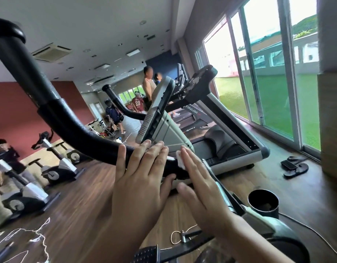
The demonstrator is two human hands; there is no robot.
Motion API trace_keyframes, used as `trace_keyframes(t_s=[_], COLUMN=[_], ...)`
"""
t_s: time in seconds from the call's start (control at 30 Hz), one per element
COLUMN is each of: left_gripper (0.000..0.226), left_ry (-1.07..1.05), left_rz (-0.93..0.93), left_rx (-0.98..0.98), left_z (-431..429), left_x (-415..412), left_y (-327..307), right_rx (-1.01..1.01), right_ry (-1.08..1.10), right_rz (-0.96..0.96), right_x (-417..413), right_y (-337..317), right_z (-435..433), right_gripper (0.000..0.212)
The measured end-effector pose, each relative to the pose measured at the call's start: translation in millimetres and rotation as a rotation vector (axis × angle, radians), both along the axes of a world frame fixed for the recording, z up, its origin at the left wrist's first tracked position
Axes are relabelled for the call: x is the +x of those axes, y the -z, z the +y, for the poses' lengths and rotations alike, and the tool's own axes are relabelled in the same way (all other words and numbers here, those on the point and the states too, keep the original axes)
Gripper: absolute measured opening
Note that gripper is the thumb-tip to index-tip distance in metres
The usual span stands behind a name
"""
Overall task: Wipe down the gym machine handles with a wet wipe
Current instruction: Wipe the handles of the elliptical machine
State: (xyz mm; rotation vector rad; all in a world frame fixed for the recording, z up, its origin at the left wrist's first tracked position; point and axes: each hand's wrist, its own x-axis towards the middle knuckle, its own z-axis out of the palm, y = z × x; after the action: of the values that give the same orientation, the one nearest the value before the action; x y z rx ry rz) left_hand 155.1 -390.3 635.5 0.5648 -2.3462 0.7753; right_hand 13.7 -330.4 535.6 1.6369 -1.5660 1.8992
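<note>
hands point(163, 186), wooden floor point(84, 209), gym windows point(268, 73)

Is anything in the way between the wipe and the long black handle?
Nothing visible. The wipe sits under the right hand, already against the black handle at its base beside the left hand. The bar running up to the left is bare.

The left hand point(143, 179) lies flat with fingers extended over the black handlebar point(55, 109), just below the grey console point(160, 120). The right hand point(200, 186), also flat, presses a white wet wipe point(180, 160) against the handlebar beside the console. A black cup holder point(263, 203) sits right of the console.
</note>
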Motion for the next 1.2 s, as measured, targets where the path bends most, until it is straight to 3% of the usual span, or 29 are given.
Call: trace_keyframes(t_s=[0.3, 0.77, 1.0, 1.2], left_gripper=[0.057, 0.055, 0.056, 0.055], left_ry=[0.021, 0.054, 0.049, 0.106], left_rz=[0.014, 0.047, 0.036, 0.101], left_rx=[-0.002, 0.011, 0.003, 0.033], left_z=[-1, 2, 1, -1], left_x=[-2, -9, -8, -6], left_y=[2, 6, 8, 9], right_rx=[-0.006, -0.059, -0.053, -0.146], right_ry=[-0.026, -0.124, -0.041, -0.008], right_rz=[-0.058, -0.092, -0.063, -0.267], right_x=[-11, -1, -20, -20], right_y=[-11, -23, -23, -41], right_z=[3, 1, -2, 4], right_gripper=[0.052, 0.051, 0.044, 0.033])
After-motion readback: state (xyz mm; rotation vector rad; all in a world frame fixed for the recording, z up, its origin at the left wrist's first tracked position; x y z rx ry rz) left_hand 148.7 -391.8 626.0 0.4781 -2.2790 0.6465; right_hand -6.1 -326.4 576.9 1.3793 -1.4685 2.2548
